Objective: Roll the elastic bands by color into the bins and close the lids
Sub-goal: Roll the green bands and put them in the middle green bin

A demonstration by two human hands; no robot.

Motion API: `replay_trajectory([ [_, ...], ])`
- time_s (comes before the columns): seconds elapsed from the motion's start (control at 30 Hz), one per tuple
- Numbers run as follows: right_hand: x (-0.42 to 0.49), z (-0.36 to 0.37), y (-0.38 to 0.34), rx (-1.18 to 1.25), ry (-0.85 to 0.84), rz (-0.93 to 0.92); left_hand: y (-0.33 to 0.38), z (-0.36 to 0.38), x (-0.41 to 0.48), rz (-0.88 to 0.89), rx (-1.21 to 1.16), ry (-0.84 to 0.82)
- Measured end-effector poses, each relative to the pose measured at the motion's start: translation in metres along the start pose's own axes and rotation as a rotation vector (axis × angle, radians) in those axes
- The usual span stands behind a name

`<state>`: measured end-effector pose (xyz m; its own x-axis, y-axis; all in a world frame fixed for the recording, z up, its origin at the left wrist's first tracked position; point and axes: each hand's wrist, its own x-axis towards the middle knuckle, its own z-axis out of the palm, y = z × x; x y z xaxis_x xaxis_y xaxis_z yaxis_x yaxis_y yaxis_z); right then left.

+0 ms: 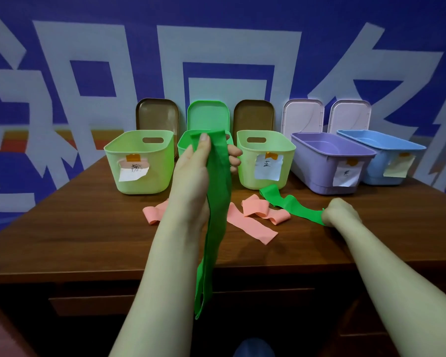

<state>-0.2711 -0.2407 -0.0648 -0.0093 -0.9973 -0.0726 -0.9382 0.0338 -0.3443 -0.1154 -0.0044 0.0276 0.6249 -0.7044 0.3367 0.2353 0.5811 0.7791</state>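
Left hand (193, 173): raised over the middle of the table (88, 228), in front of the green bin (184, 146). The thumb presses the front of the top end of the hanging green band (218, 202) and the fingers curl round behind it, so the band is clamped. It drops from the hand past the table's front edge, and its lower end hangs free below the tabletop.

Right hand (341, 211): down at the tabletop toward the right side, closed in a fist on one end of the flat green band (291, 203). That band lies on the wood and runs back and left, ending just before the right pale green bin (265, 173).

Pink: a pink strip (250, 228) lies flat mid-table, and a folded pink band (264, 212) lies just beside it, next to the flat green band. A pink end (152, 213) shows left of the left forearm. I cannot tell whether it joins the strip.

Back edge, left to right, all open:
- left pale green bin (139, 176), paper label
- green bin
- right pale green bin, paper label
- purple bin (317, 166), paper label
- blue bin (386, 163), paper label

Behind them, leaning on the blue wall (242, 11): brown lid (157, 117), green lid (207, 115), second brown lid (252, 114), two pale lids (303, 117).
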Motion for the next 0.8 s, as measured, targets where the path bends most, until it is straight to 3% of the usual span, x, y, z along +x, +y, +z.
replay_trajectory([
  [0.23,0.003,-0.002,0.001,0.222,0.188,-0.049,0.010,-0.001,-0.004,0.012,0.017,-0.026],
  [0.47,-0.012,-0.033,-0.032,0.545,0.446,-0.387,0.017,0.002,-0.011,0.009,0.012,-0.020],
  [0.67,-0.056,-0.075,-0.082,1.014,0.479,-0.601,0.027,0.000,-0.012,0.042,0.008,-0.009],
  [0.8,-0.089,-0.109,-0.101,1.146,0.549,-0.755,0.035,-0.004,-0.010,0.064,0.014,0.012],
])
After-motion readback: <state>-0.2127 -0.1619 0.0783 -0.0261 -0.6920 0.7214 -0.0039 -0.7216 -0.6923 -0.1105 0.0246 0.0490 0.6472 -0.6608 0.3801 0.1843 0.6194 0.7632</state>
